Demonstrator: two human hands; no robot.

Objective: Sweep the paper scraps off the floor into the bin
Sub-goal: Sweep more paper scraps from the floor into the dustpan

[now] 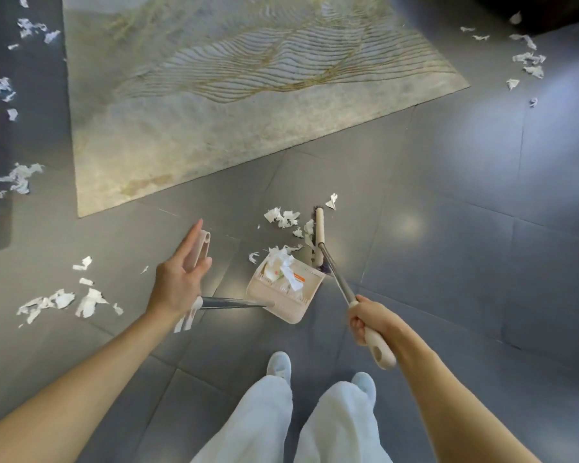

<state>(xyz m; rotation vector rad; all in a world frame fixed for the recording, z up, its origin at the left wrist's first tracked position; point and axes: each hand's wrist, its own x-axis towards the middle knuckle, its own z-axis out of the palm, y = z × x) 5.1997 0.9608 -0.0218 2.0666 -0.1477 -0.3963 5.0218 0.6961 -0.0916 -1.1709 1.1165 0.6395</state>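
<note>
Along the left edge of the grey tiled floor (448, 248) lie white paper scraps (15, 178), torn and crumpled, in loose clusters from the top corner down. A further patch of longer, ragged strips (61, 300) lies beside the left forearm. A pale rug (214, 128) with a wavy gold line pattern fills the upper middle, and none of the paper rests on it. The left hand (178, 282) is open, its fingers straight and laid against the pink grip of the dustpan handle (199, 248), not curled round it. From there a metal rod runs right to the pink dustpan (293, 314). The dustpan sits on the tiles and holds a heap of crumpled white paper (283, 264), with one piece showing orange print. Just beyond its mouth, more small scraps (281, 217) lie touching or just beside the broom head (320, 235), a cream bar with dark bristles set on the floor. One bit lies past the far end of the bar. The right hand (368, 324) grips the cream broom handle (380, 349), fingers wrapped round it. Pale trousers and light shoes (279, 364) show below. More torn white bits (528, 60) are scattered on the tiles at the upper right.
</note>
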